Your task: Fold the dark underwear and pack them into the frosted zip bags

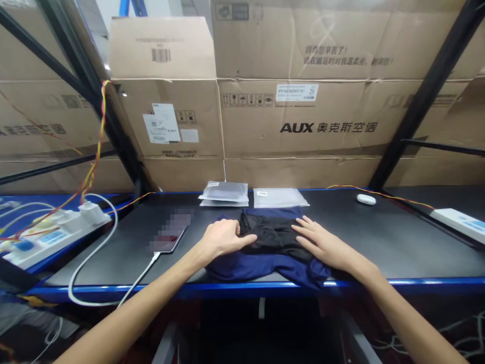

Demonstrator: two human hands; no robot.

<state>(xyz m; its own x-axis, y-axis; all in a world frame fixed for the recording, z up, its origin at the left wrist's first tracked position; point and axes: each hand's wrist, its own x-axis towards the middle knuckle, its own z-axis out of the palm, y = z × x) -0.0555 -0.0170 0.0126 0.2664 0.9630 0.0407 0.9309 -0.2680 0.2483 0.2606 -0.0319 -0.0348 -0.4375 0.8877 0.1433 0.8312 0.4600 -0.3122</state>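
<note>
A folded black cloth (271, 233) lies on top of a dark blue cloth (246, 267) near the table's front edge. At the black cloth's left edge, my left hand (223, 237) has its fingers curled in, with the thumb stretched over the fabric. Their tips are hidden behind the hand. On the other side, my right hand (324, 245) lies flat with spread fingers on the black cloth's right end. The blue cloth sticks out in loose folds below and behind the black one.
Behind the cloths lie flat plastic-wrapped packets (223, 193) and another clear packet (280, 197). A phone (172, 235) with a white cable is at left, near a power strip (56, 232). A white case (366, 199) and another power strip (460, 225) are right. Cardboard boxes (303, 146) stand behind.
</note>
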